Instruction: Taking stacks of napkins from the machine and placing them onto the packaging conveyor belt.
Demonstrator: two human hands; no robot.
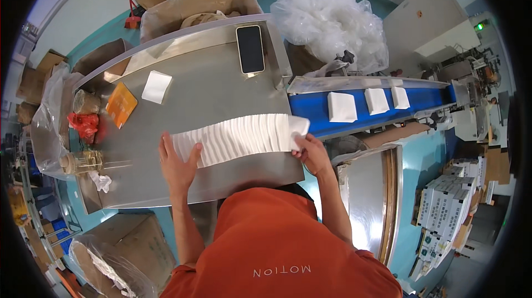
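A long, slightly curved row of white folded pads (238,136), standing close together, lies across the steel table (205,87). My left hand (180,165) is at the row's left end, thumb and fingers spread around it. At the right end, my right hand (311,154) pinches a white pad (298,128) between thumb and fingers, against the last of the row. The pads look like soft folded sheets; their exact kind cannot be made out.
A blue conveyor belt (316,111) runs off to the right, carrying a white pad (342,107) and two others. On the table are a phone (250,49), a white square (157,87), an orange card (121,104), a red bag (84,126) and a clear jar (83,162).
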